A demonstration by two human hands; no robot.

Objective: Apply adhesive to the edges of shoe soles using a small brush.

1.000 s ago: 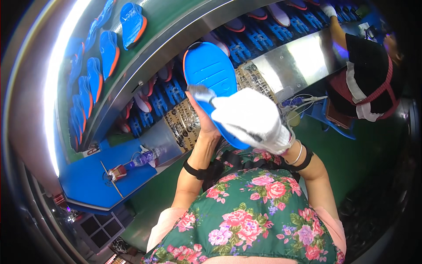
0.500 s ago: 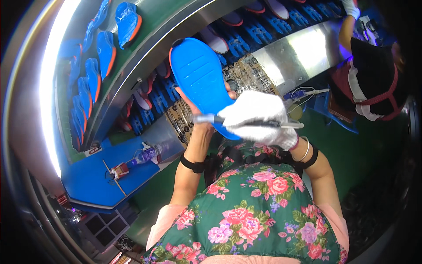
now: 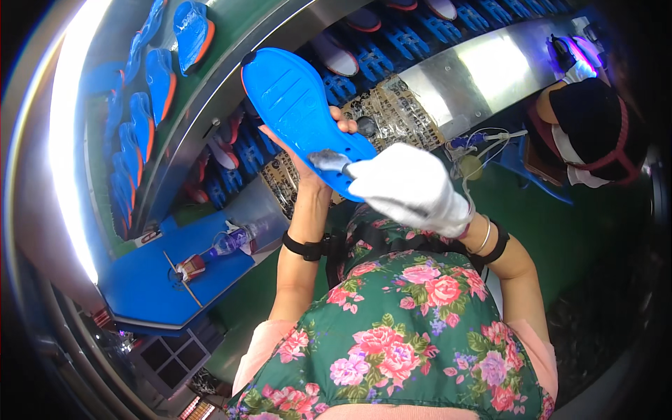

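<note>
My left hand [image 3: 313, 176] holds up a blue shoe sole [image 3: 288, 91] from below. Its fingers wrap over the sole's right edge, and the sole tilts with its wide end toward the far left. A thin orange rim shows at that end. My right hand [image 3: 409, 187], in a white glove, is closed round a brush [image 3: 327, 160]. The brush's greyish tip lies against the narrower part of the sole, beside a few small holes. The glove hides most of the handle and covers the sole's near right edge.
Blue soles with orange edges [image 3: 160, 84] line an upper green belt at the left. Behind my hands runs a lower line of blue racks [image 3: 406, 43] with shoes, beside taped cardboard [image 3: 395, 112]. A blue table [image 3: 143, 280] bears a bottle [image 3: 227, 242]. Another person [image 3: 595, 119] works at right.
The sole has shifted up and left with my left hand. The brush tip has moved from above the lower sole onto its surface. The other person's arm has come down.
</note>
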